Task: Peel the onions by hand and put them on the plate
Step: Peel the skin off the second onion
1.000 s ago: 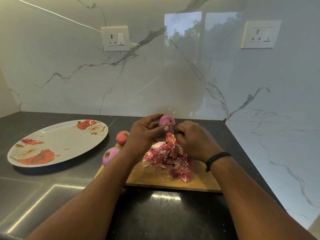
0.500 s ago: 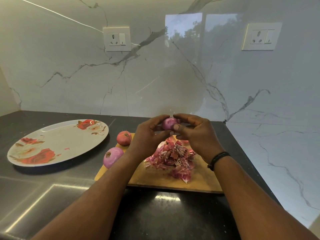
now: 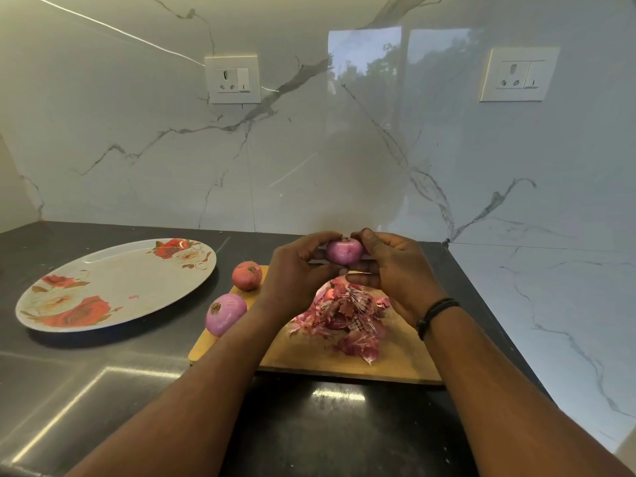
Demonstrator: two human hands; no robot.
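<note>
Onion [image 3: 345,251], glossy purple and apparently bare of dry skin, sits raised above the chopping board [image 3: 309,359], grasped by the left hand [image 3: 296,273] and right hand [image 3: 395,270] from either side. Best turn it slowly, checking both ends for scraps above the peel pile [image 3: 344,315], before carrying it left to the floral plate [image 3: 113,284].

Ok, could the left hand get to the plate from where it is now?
Probably yes. The plate lies on the left hand's own side, with only bare counter between them. But that hand and the right hand both hold the onion, so it must let go or carry it across.
</note>
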